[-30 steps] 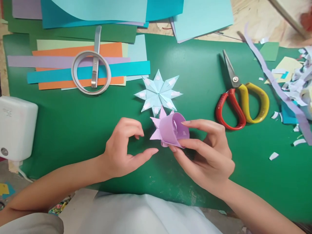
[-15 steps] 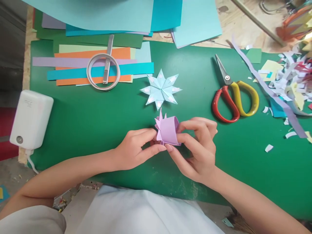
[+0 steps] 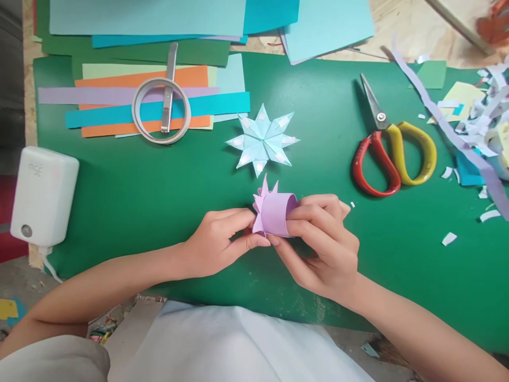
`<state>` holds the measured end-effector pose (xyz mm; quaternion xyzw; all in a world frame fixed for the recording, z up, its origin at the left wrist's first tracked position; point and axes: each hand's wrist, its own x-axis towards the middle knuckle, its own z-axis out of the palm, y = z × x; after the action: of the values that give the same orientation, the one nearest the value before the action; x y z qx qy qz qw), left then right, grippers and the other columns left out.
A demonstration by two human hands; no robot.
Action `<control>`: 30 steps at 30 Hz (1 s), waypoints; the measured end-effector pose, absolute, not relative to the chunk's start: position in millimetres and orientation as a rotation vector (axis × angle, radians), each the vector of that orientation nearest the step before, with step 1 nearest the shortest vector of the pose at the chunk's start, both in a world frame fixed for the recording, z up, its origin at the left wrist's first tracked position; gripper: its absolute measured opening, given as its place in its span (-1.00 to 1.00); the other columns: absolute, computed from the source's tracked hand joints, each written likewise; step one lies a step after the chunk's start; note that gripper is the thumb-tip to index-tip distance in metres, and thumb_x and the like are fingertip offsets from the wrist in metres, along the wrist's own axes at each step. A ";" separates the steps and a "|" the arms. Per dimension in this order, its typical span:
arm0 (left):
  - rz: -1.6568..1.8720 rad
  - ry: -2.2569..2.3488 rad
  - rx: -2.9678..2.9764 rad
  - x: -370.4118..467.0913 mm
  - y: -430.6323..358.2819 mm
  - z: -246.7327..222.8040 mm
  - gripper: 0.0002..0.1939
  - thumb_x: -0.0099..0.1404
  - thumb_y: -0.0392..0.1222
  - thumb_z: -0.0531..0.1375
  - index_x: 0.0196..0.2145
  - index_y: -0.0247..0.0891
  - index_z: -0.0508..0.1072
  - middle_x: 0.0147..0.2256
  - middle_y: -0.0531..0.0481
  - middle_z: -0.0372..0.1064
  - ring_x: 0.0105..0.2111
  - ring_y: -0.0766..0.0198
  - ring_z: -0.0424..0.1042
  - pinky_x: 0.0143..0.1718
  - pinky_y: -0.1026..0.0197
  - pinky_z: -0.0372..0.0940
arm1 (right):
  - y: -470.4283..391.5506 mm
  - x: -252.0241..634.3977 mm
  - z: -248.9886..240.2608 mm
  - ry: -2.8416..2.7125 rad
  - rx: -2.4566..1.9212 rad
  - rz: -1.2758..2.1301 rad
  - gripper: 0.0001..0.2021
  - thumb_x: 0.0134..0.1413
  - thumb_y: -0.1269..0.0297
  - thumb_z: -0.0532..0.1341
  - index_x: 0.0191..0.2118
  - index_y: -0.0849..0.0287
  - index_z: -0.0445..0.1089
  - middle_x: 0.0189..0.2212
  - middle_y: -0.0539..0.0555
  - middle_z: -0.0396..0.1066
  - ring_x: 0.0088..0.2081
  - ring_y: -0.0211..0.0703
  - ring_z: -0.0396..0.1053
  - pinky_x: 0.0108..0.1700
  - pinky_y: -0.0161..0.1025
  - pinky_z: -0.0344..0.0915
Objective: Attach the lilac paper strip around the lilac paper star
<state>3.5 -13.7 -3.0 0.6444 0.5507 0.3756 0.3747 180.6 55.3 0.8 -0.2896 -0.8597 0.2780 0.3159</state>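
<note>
Between my hands is a purple paper craft (image 3: 275,213), a rolled band with pointed folded tips at its left end. My left hand (image 3: 225,239) pinches it at the pointed end, thumb along the lower edge. The fingers of my right hand (image 3: 326,244) reach into the open right end of the band, with the thumb pressed at its lower edge. Just beyond lies a light blue folded paper star (image 3: 262,140) with white patches on its points, flat on the green mat (image 3: 159,180).
Scissors (image 3: 382,119) with red and yellow handles lie to the right, near paper scraps (image 3: 483,116). At upper left, a tape roll (image 3: 137,114) and metal nail clipper (image 3: 166,109) rest on coloured paper strips (image 3: 230,101). A white power bank (image 3: 45,196) stands left; paper sheets (image 3: 330,26) lie behind.
The view has shifted slightly. My right hand's fingers sit a little differently in the band's open end, which has turned slightly. My left hand keeps its pinch.
</note>
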 end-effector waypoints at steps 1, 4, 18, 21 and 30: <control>0.959 1.408 1.649 3.4 -13.8 -3.1 -0.68 0.38 -0.05 0.14 -0.47 -0.29 0.37 -0.57 0.12 0.29 -0.56 0.44 0.22 -0.50 0.39 0.20 | 55.0 180.4 0.5 -2.263 -0.760 0.717 -0.86 0.03 0.44 0.28 -0.38 0.14 0.28 -0.48 -0.01 0.34 -0.31 -0.16 0.27 -0.27 -0.12 0.08; 0.964 1.407 1.645 3.4 -13.6 -3.0 -0.68 0.35 -0.06 0.17 -0.49 -0.30 0.37 -0.58 0.13 0.27 -0.57 0.45 0.21 -0.51 0.39 0.19 | 54.1 180.4 0.1 -2.264 -0.750 0.665 -0.86 0.04 0.42 0.28 -0.39 0.14 0.28 -0.49 -0.02 0.36 -0.34 -0.18 0.31 -0.28 -0.14 0.08; 0.950 1.321 1.481 -1.5 -10.8 -1.8 -0.78 0.33 -0.11 0.18 -0.41 -0.28 0.37 -0.51 0.06 0.34 -0.50 0.38 0.29 -0.46 0.33 0.26 | 56.4 186.9 0.3 -2.357 -0.719 0.498 -0.92 0.13 0.41 0.26 -0.35 0.13 0.34 -0.47 -0.03 0.44 -0.33 -0.20 0.42 -0.26 -0.17 0.12; 0.960 1.107 1.235 -7.6 -9.8 0.5 -0.89 0.34 -0.18 0.15 -0.31 -0.27 0.36 -0.39 -0.01 0.36 -0.42 0.36 0.36 -0.39 0.31 0.34 | 58.1 188.7 -0.1 -2.374 -0.676 0.549 -0.94 0.15 0.43 0.22 -0.33 0.15 0.33 -0.45 0.00 0.44 -0.30 -0.17 0.41 -0.25 -0.16 0.14; 0.912 1.033 1.011 -10.5 -8.8 3.6 -0.87 0.39 -0.18 0.10 -0.31 -0.28 0.34 -0.43 0.00 0.35 -0.45 0.37 0.37 -0.41 0.32 0.35 | 55.7 184.7 4.8 -2.325 -0.648 0.819 -0.93 0.08 0.47 0.17 -0.37 0.18 0.29 -0.45 0.02 0.40 -0.35 -0.18 0.35 -0.27 -0.15 0.14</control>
<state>-10.5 -8.8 3.6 0.4460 0.4561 0.4026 0.6565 184.7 55.7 4.8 -0.2431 -0.8723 0.3075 0.2922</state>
